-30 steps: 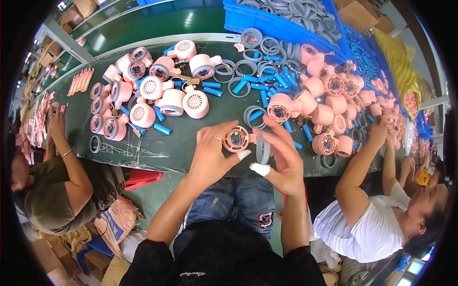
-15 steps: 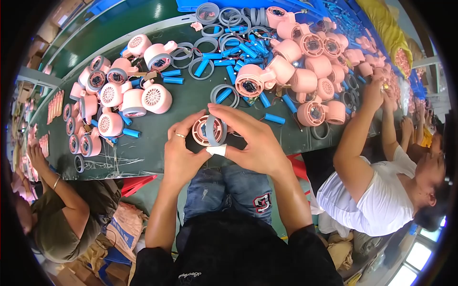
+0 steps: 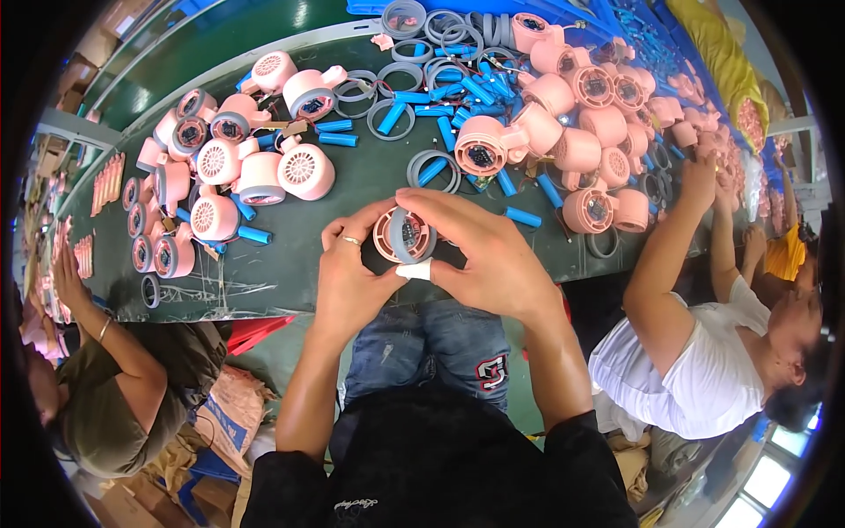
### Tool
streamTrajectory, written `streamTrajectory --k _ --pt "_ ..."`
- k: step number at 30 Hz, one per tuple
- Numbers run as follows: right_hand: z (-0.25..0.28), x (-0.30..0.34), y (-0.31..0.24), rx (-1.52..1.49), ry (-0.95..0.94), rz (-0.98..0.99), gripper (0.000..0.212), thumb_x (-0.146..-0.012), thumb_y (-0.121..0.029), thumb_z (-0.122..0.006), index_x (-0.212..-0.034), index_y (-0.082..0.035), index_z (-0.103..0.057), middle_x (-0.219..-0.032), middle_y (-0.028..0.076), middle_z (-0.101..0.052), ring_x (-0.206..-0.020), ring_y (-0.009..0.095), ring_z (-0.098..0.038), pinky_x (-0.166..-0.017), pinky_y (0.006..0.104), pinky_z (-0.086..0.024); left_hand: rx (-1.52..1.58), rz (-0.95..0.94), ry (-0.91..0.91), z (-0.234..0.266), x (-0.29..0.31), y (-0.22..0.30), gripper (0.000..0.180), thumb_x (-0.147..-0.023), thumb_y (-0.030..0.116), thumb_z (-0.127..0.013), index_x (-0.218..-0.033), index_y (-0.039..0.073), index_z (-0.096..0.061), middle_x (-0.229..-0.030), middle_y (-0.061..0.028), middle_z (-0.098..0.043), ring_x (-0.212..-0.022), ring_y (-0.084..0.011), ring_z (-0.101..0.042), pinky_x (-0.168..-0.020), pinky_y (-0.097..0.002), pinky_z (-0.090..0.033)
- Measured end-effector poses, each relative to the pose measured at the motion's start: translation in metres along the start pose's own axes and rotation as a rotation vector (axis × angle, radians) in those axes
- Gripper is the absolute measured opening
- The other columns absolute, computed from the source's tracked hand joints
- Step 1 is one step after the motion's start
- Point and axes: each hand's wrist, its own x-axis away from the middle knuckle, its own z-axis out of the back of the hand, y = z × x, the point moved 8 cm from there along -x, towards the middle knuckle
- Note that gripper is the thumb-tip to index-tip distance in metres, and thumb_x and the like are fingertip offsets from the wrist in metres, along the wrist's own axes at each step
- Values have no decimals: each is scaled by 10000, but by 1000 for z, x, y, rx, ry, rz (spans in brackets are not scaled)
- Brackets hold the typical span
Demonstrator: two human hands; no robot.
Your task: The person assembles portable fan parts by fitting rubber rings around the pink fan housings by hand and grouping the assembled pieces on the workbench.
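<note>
Both hands meet over the near edge of the table around a round pink fan housing (image 3: 382, 236) with a circuit board inside. My left hand (image 3: 345, 275) is closed around the housing's left side, a ring on one finger. A grey ring (image 3: 398, 238) stands tilted across the housing's open face, not lying flat on it. My right hand (image 3: 497, 257) grips this ring between fingers above and thumb below. White tape (image 3: 415, 270) wraps the right thumb. The back of the housing is hidden by my hands.
Pink fan housings (image 3: 305, 171) pile up at left and right on the dark green table (image 3: 352, 176). Blue cylindrical batteries (image 3: 524, 216) and loose grey rings (image 3: 433, 171) lie between them. Co-workers sit on both sides, the right one in a white shirt (image 3: 678, 365).
The whole view has shifted slightly, moving the scene rightward. My hands keep their hold, and the grey ring's tilt against the housing's face has changed a little.
</note>
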Motion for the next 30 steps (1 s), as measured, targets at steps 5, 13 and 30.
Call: streamTrajectory --k 5,13,30 --pt "-3 -4 -7 71 -50 -4 647 -766 -86 -809 -1376 -98 -593 -1382 112 -628 -1207 325 -643 -977 396 -553 57 -22 45 1 1 3 709 -666 156 -893 -1313 121 -603 -1181 -71 -719 -1068 -302 -608 -1030 -394 -416" --pt "-17 -17 -13 206 -134 26 548 -773 58 -641 -1316 -6 -601 -1342 197 -631 -1179 383 -641 -991 424 -535 833 81 -361 0 -2 -17 957 -738 -62 -698 -1587 4 -263 -1554 -202 -460 -1431 -243 -457 -1153 -386 -380" --pt "-26 16 59 -439 181 -552 304 -915 -88 -668 -1192 28 -712 -939 66 -716 -797 109 -645 -701 251 -509 698 185 -107 -13 -4 -15 615 -926 -3 -548 -1511 -73 -375 -1461 -214 -572 -1310 -236 -590 -1100 -322 -427"
